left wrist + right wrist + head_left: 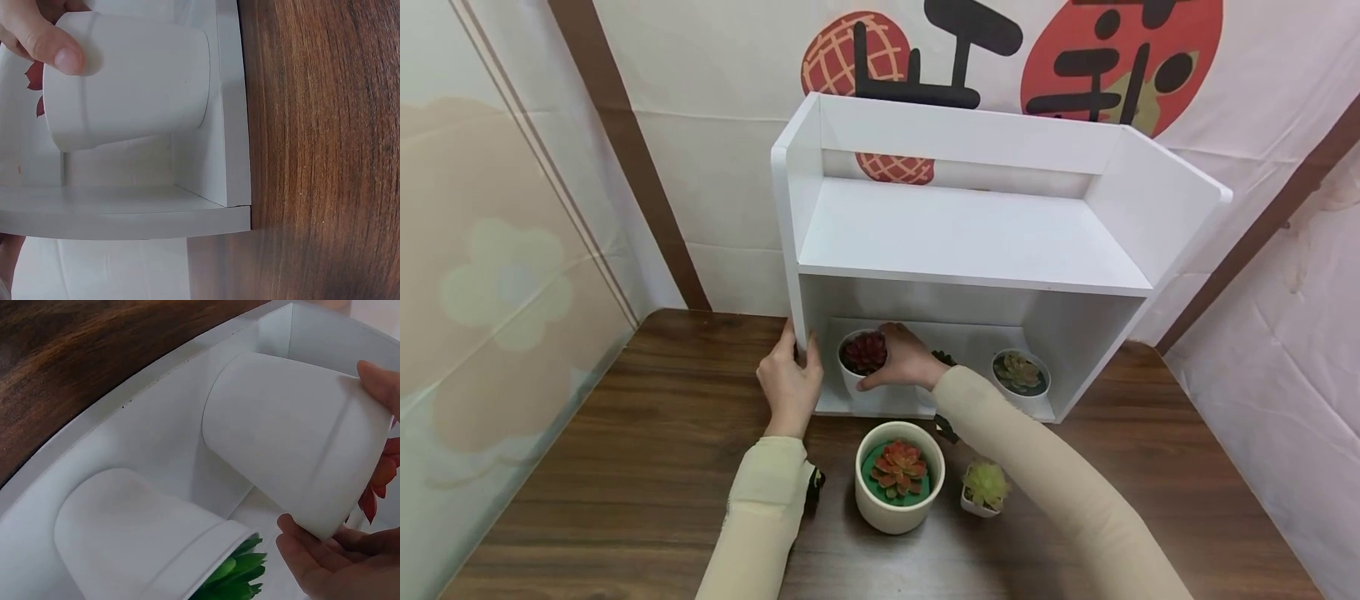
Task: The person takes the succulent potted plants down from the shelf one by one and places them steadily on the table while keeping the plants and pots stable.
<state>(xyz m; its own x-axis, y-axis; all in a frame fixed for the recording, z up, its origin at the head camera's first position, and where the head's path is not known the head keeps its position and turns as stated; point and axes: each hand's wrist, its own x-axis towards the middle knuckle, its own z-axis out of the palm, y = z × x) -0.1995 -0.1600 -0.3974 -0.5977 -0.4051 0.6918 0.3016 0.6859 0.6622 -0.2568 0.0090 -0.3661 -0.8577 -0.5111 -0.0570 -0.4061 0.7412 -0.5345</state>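
My right hand (906, 358) holds a white round pot with a dark red succulent (865, 353) by its rim, at the left of the lower shelf. In the right wrist view the thumb and fingers lie on opposite sides of that pot (294, 437), whose base is at the shelf board. My left hand (790, 379) grips the left side panel (792, 275) of the white shelf unit (970, 233), thumb inside and fingers outside. Beside the held pot stands another white pot (137, 531) with a green plant, mostly hidden by my right wrist in the head view.
A white pot with a pale succulent (1021, 373) stands at the lower shelf's right. On the brown wooden table (647, 467), before the unit, are a larger cream pot with an orange-red succulent (899, 471) and a small pot with a yellow-green plant (985, 487).
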